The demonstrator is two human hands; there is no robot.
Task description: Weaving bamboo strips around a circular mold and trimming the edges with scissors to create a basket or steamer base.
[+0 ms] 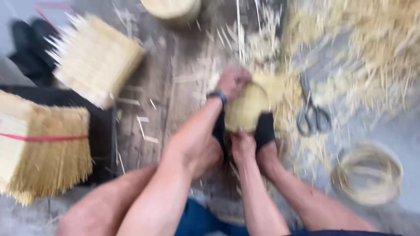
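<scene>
Pale bamboo bundle, grasped by left hand above and right hand below, wants firm, even fingers.

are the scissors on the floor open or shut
Open a little, as far as the blur allows: the scissors lie flat among the straw, right of the hands, their two handle loops apart. The blades are too blurred to tell.

pale round stick bundle, upright between feet
</scene>
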